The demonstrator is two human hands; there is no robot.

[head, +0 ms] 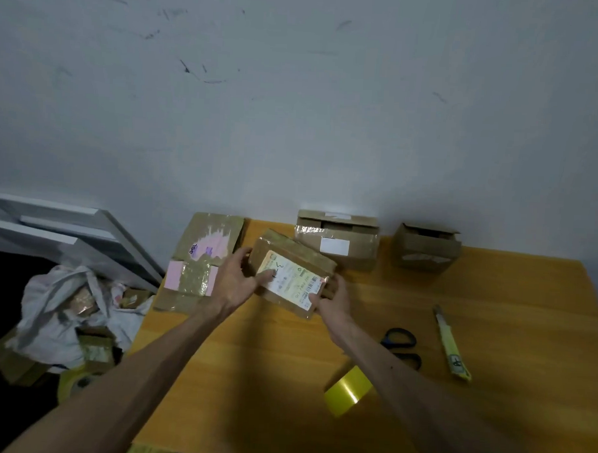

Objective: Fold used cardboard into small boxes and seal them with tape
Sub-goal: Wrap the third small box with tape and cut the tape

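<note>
Both hands grasp a labelled cardboard box (294, 257) over the far middle of the yellow table (513, 304). The left hand (235, 276) curls its fingers round the box's left end, with the thumb lying across the printed label. The right hand (333, 301) pinches the near right corner, thumb on top and fingers underneath. The box sits tilted, its label facing up; whether its underside touches the table cannot be told.

To the left of it a flat cardboard sheet (200, 266) with pink patches and shiny tape lies over the table's left edge. Along the far edge, by the wall, stand two more boxes: a taped box (338, 243) with a white label, just beyond the held one, and farther right a smaller open-flapped box (427, 247).

On the near right lie a yellow tape roll (348, 391), partly behind the right forearm, then blue-handled scissors (402, 347) and a yellow utility knife (451, 346), each apart from the others.

Off the table to the left a white bag (61, 305) holds cardboard scraps, with white boards (67, 231) behind it
</note>
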